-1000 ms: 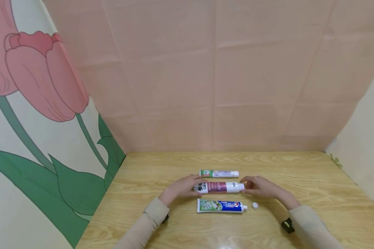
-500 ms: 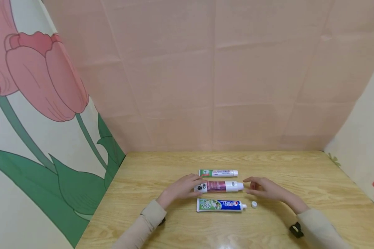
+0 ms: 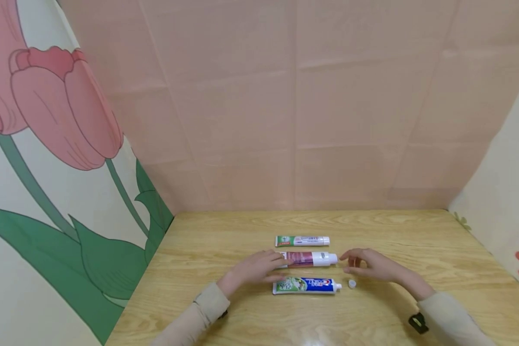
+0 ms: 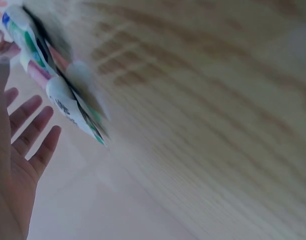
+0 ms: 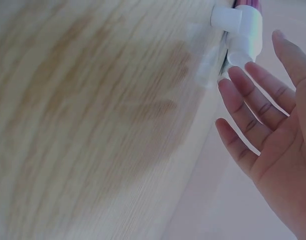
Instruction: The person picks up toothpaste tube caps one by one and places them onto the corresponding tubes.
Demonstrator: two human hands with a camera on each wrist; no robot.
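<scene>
Three toothpaste tubes lie side by side on the wooden table in the head view. Over the left end of the middle pink-and-white tube point(image 3: 300, 260) my left hand point(image 3: 252, 270) hovers or rests, hiding that end; contact cannot be told. Its thumb is near the left end of the nearest tube, a green-and-blue one point(image 3: 309, 285). The left wrist view shows the left fingers point(image 4: 28, 125) spread and holding nothing. My right hand point(image 3: 372, 265) is just right of the middle tube's capped end, its fingers point(image 5: 247, 112) loosely extended with nothing in them.
A small white cap point(image 3: 352, 284) lies beside the uncapped nozzle of the nearest tube. The third tube, green and white point(image 3: 302, 240), lies farthest away. A pinkish sheet point(image 3: 294, 120) rises behind the wooden table point(image 3: 225, 226), with a tulip-patterned wall at left.
My right hand has drawn away from the middle tube's cap, slightly to the right. My left hand has shifted a little toward me, its thumb now at the nearest tube. The tubes stay put.
</scene>
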